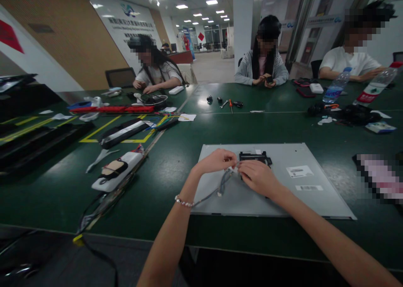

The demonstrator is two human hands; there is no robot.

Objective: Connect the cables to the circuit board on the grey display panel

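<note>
A flat silver-grey panel (277, 203) lies on the green table in front of me. A thin grey cable (224, 181) runs over it, with a small white connector near its lower bend. My left hand (218, 160), bracelet on the wrist, is closed in a pinch at the cable's upper end. Right beside it, my right hand (260, 177) has its fingers closed at the same end. The fingertips nearly meet, so the exact part they grip is mostly hidden. Behind my right hand sits a black bracket (255, 156) on the panel, partly covered. Two white labels (299, 172) are stuck to the panel's right side.
On the left lie a white power strip-like case (121, 169), a black elongated part (124, 132) and red strips (113, 109). Several small tools, including orange-handled pliers (231, 105), lie farther back. Bottles (336, 85) and a blurred phone-like object (379, 175) are right. Three people sit across.
</note>
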